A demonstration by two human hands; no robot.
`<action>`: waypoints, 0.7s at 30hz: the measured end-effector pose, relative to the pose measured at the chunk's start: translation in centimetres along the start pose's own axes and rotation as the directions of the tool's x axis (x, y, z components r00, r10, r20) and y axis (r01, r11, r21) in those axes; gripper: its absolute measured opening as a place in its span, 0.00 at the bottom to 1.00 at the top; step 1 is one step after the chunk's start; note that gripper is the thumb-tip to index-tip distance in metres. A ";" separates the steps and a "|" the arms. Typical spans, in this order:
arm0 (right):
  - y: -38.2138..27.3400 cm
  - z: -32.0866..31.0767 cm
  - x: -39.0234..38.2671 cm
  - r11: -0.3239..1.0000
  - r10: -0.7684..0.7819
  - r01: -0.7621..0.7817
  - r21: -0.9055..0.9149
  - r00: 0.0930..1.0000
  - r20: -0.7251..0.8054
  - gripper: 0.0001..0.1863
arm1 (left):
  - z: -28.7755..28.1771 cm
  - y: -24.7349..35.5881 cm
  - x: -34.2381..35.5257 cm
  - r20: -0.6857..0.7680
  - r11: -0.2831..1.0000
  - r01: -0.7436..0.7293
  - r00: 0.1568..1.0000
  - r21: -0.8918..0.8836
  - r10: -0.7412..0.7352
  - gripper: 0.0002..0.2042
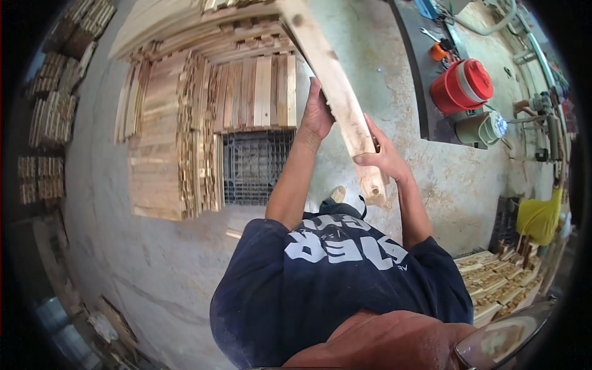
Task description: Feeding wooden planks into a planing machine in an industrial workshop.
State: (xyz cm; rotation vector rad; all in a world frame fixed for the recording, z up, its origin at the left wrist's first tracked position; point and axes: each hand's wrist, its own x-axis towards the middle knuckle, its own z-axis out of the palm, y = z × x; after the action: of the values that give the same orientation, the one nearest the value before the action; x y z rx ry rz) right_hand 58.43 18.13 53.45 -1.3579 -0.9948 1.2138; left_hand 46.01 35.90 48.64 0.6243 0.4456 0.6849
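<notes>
A long pale wooden board [338, 80] with a few dark knots is held up in front of my body, running from the top of the view down toward my waist. My left hand [317, 114] grips its left edge, thumb up along the side and fingers hidden behind the wood. Closer to the near end, my right hand [383, 154] is closed round the right side, its thumb lying across the top face. I cannot tell whether another board lies beneath this one.
Stacked boards [159, 135] and a row of short planks [259, 92] surround a dark grid pallet [256, 166] on the left. At right, a dark bench [419, 74] carries a red bucket [453, 89] and a pale green pail [478, 127]. More wood [493, 277] lies lower right.
</notes>
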 end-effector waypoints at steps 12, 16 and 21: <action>-5.7 -4.2 8.1 0.155 -0.353 -0.102 -0.983 0.923 -0.152 0.54 | 2.0 -2.3 15.2 0.130 0.743 -0.334 0.862 -0.580 0.490 0.41; -5.7 -5.5 14.9 0.114 -0.379 -0.073 -0.991 0.919 -0.112 0.54 | 0.1 0.1 22.0 0.020 0.760 -0.378 0.890 -0.529 0.456 0.49; -8.5 -7.8 25.3 0.130 -0.392 -0.029 -0.991 0.917 -0.078 0.55 | 0.1 5.9 31.2 0.082 0.760 -0.348 0.882 -0.549 0.464 0.49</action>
State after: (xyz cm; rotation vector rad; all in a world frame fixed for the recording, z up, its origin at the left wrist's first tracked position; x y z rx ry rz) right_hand 70.36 42.89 57.89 -2.2385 -1.7843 -0.1511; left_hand 65.10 61.24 47.14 0.2641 -0.1011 1.0989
